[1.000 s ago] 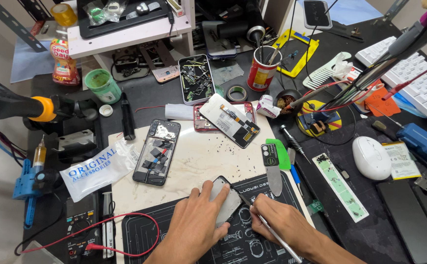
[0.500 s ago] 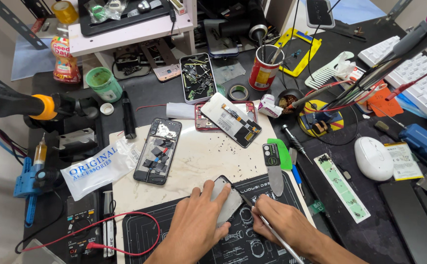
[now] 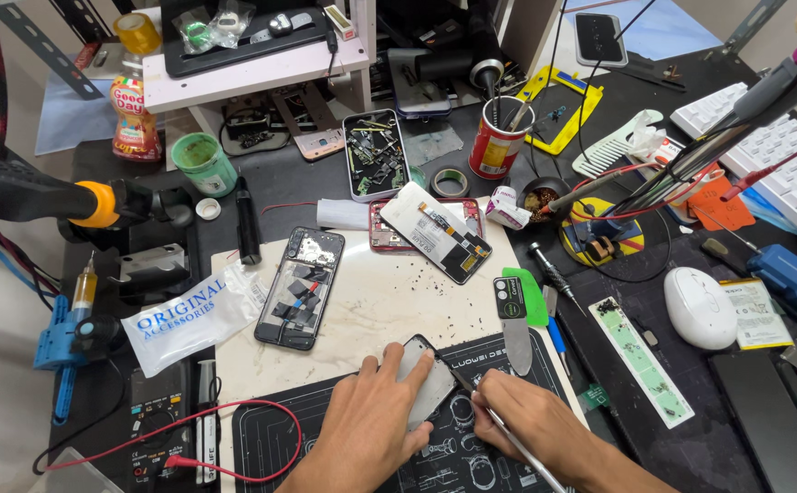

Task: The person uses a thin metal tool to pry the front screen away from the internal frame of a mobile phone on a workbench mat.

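My left hand [image 3: 371,424] presses down on a small grey metal phone part [image 3: 428,383] lying on the black repair mat [image 3: 271,447]. My right hand [image 3: 526,429] grips a thin metal tool [image 3: 490,415] like a pen, its tip touching the right edge of that part. An opened phone [image 3: 300,288] with its insides showing lies on the white work pad [image 3: 371,301] just beyond my hands. A second phone back with a white panel [image 3: 435,233] rests further off.
A metal spatula [image 3: 513,319], a green pick and screwdrivers lie right of my hands. A white mouse [image 3: 698,306], a keyboard, a red can of tools [image 3: 497,137], a green cup [image 3: 202,162], a plastic bag [image 3: 193,315] and a red-leaded meter crowd the bench.
Both hands stay in place on the grey part; the tool tip shifts only slightly along its edge.
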